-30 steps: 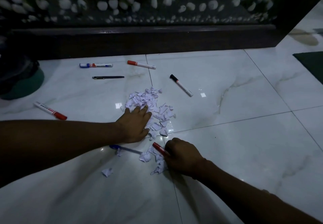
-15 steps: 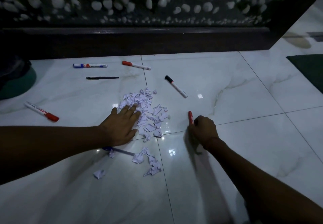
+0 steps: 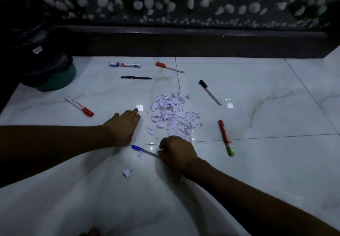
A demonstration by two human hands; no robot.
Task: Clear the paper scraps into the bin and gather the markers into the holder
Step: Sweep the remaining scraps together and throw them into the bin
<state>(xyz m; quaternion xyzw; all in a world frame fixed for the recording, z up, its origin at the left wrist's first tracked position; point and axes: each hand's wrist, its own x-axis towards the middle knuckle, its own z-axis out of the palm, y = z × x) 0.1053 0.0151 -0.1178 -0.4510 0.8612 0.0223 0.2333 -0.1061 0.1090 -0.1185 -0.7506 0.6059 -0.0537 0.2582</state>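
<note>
A pile of torn white paper scraps (image 3: 171, 114) lies on the white marble floor (image 3: 266, 162). My left hand (image 3: 123, 127) rests flat on the floor just left of the pile, holding nothing. My right hand (image 3: 176, 152) is curled, knuckles up, at the pile's near edge, touching the end of a blue pen (image 3: 139, 149); what is under its fingers is hidden. A red marker with a green end (image 3: 225, 137) lies alone to the right of the pile. Loose scraps (image 3: 127, 173) sit nearer me.
Farther out lie a blue-and-white marker (image 3: 125, 64), a red-capped marker (image 3: 170, 67), a black pen (image 3: 136, 77), a black-capped marker (image 3: 210, 92) and a red-tipped marker (image 3: 79, 105). A dark bag-lined bin with a green base (image 3: 60, 80) stands far left. A dark ledge (image 3: 184, 42) bounds the back.
My right hand let go of the red marker to the right of the pile and came back to the scraps by the blue pen. My left hand slid off the pile to its left.
</note>
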